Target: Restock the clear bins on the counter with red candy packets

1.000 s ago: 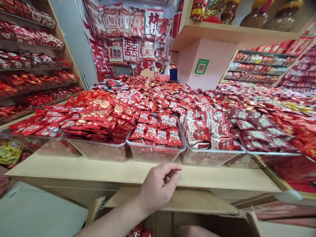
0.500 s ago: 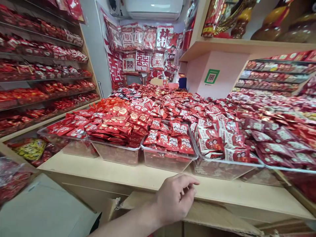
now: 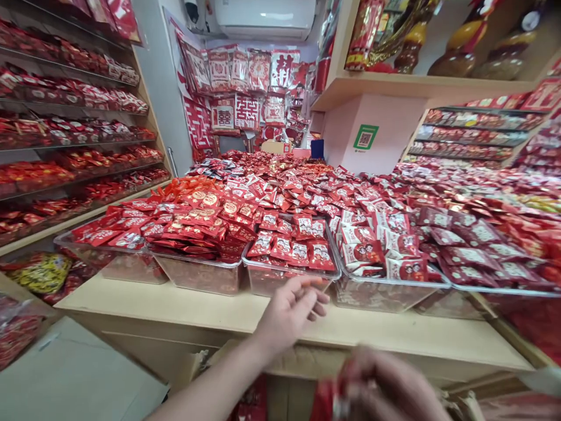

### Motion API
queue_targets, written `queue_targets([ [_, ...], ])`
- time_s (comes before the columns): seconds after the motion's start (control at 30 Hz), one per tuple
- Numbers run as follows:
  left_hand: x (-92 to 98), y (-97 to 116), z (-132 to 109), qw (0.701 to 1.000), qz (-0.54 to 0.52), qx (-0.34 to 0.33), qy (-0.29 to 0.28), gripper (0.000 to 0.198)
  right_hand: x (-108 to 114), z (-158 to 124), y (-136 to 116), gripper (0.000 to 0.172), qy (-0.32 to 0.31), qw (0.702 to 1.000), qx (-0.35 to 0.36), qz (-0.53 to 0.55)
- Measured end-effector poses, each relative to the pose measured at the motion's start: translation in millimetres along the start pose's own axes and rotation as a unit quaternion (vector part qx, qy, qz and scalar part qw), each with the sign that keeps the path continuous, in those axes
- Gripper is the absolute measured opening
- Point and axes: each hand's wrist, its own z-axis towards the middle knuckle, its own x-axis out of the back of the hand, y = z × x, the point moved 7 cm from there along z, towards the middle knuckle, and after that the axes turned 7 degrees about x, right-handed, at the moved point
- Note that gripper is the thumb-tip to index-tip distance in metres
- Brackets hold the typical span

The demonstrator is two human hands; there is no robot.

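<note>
Red wrapping is showing at the fingers of the right hand (image 3: 390, 383), which is blurring low in the view and closing on a small red packet (image 3: 323, 400); the blur is hiding just how the fingers are gripping it. That packet is sitting above the open cardboard box (image 3: 307, 359), where more red packets (image 3: 254, 397) are lying in shadow. Up ahead, the left hand (image 3: 287, 310) is hovering over the front of the pale counter (image 3: 219, 307), fingers loosely curling, thumb forward, the grip standing part open and holding nothing that shows. Its fingertips are overlapping the wall of a clear plastic bin (image 3: 267, 282); whether they are touching it, I cannot tell. Couple-printed red packets (image 3: 289, 248) are filling that bin, with white-and-red packets (image 3: 366, 251) crowding the next bin to the right.
</note>
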Motion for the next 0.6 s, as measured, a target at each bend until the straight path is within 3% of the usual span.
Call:
queue_targets([
  [0.03, -1.0, 0.9, 1.2, 0.999, -0.033, 0.021, -0.019, 0.029, 14.3, 8.1, 6.8, 0.018, 0.055, 0.998, -0.011, 0.035],
  [0.1, -5.1, 1.4, 2.2, 0.993, -0.082, 0.055, -0.063, 0.034, 39.6, 21.4, 24.8, 0.016, 0.215, 0.963, -0.037, 0.161],
  [0.17, -5.7, 0.8, 2.6, 0.992, -0.089, 0.062, -0.068, 0.036, 42.9, 33.7, 39.7, 0.02, 0.289, 0.919, -0.051, 0.262],
  [0.4, -0.8, -1.9, 2.7, 1.0, -0.006, 0.002, -0.002, 0.031, 4.2, 48.2, 43.6, 0.029, 0.213, 0.885, -0.042, 0.411],
  [0.6, -7.3, -4.1, -0.7, 0.999, 0.028, 0.024, -0.032, 0.031, 0.9, 36.6, 49.6, 0.025, 0.208, 0.897, -0.033, 0.387],
])
